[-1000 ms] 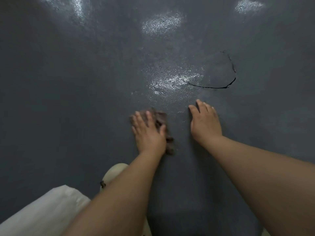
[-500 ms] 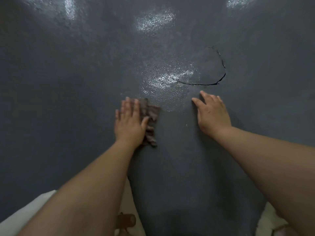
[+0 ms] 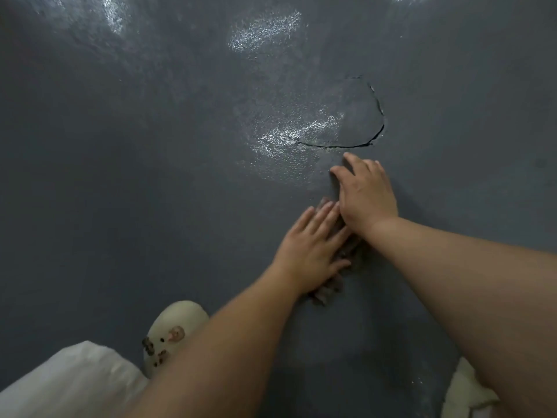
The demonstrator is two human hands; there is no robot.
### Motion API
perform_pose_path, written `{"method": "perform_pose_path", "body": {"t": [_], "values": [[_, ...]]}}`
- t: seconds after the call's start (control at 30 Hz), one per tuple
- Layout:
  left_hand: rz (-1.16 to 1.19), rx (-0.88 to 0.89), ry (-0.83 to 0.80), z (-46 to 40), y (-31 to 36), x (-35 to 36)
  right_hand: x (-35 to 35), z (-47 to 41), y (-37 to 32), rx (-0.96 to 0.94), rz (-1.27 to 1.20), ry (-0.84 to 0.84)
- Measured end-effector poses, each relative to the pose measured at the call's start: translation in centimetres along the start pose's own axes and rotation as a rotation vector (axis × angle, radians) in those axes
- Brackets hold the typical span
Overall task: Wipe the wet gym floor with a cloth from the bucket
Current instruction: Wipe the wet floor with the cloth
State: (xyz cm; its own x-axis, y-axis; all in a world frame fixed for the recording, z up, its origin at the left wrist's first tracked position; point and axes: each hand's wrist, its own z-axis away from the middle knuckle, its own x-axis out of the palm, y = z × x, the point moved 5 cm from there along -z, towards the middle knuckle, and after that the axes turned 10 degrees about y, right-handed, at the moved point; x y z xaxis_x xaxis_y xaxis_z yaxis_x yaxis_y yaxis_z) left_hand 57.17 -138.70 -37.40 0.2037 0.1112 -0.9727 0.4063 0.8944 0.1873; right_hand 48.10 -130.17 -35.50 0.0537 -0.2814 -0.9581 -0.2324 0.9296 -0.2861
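Sweeping rightward, left hand (image 3: 310, 251) pressed flat on cloth (image 3: 330, 289) reaches flat, empty right hand (image 3: 366, 196); wet sheen (image 3: 289, 140) ahead of grip remains on floor (image 3: 120, 176).

The left hand (image 3: 313, 251) has slid the cloth (image 3: 346, 251) rightward, up against the right hand (image 3: 366, 196).

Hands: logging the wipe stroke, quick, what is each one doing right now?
Left hand: open, fingers straight, pressing the cloth flat on the floor.
Right hand: open, resting flat on the floor, holding nothing.
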Motion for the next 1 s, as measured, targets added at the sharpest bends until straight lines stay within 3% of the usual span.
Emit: {"method": "perform_pose_path", "body": {"t": [0.1,0.33,0.43,0.5,0.57,0.73,0.83,0.93,1.0], "values": [[-0.074,-0.115,0.086,-0.7,-6.4,-1.1,0.0,-0.7,-0.2,-0.016,-0.014,0.03],[0.003,-1.023,0.224,0.9,-20.9,-4.8,-0.1,-2.6,-0.2,-0.009,-0.022,0.13],[0.099,-1.176,0.227,-0.2,-21.3,-4.5,-0.3,-3.0,0.3,0.002,-0.027,0.152],[0.115,-1.124,0.204,-1.5,-19.7,-4.5,-0.3,-2.9,0.9,0.012,-0.015,0.148],[0.087,-0.965,0.176,-3.1,-16.8,-4.4,-0.2,-2.8,1.5,0.045,-0.002,0.118],[0.063,-0.343,0.103,-6.1,-5.7,-2.4,-0.3,-3.0,2.7,0.116,0.016,0.138],[-0.038,0.003,0.117,-6.2,-4.9,-2.4,-0.3,-3.5,3.1,0.13,0.03,0.129],[-0.159,0.094,0.158,-6.8,-9.7,-3.1,-0.2,-4.1,3.1,0.123,0.062,0.124],[-0.131,-0.112,0.152,-7.6,-13.9,-4.2,0.2,-4.4,2.9,0.114,0.095,0.106]]}}
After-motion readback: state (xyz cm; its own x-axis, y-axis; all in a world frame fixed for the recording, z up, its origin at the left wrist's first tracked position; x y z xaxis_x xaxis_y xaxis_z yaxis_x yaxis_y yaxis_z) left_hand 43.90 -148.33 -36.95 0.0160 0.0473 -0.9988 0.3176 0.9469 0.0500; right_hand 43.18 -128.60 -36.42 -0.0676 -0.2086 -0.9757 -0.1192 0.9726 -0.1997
